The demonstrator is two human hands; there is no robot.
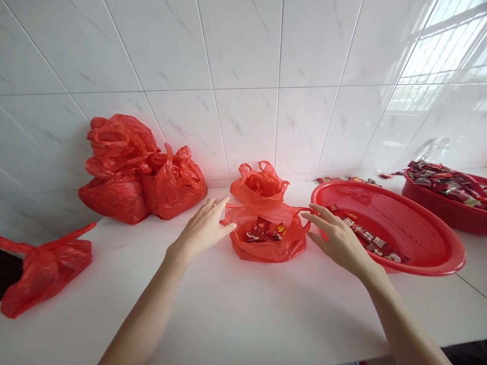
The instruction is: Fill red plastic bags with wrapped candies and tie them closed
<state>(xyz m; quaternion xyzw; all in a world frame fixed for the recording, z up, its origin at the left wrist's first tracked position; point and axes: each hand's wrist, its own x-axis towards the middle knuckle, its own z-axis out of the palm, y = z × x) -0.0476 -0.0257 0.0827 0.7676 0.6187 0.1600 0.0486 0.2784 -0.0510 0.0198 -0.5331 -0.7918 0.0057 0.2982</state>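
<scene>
In the middle of the white counter, a thin red plastic bag stands with its mouth spread wide. Several small dark-red wrapped snack packets lie inside it. My left hand is at the bag's left rim, thumb and fingers apart, holding nothing. On the other side my right hand has its fingers spread beside the bag's right handle; whether a fingertip touches the plastic I cannot tell. Just right of that hand is a big red perforated basket, tilted, with more packets along its lower side.
A smaller red bag stands against the tiled wall. Several filled red bags are piled at the back left, and another bag lies at the counter's left edge. A red basin heaped with packets sits far right. Loose packets lie along the wall.
</scene>
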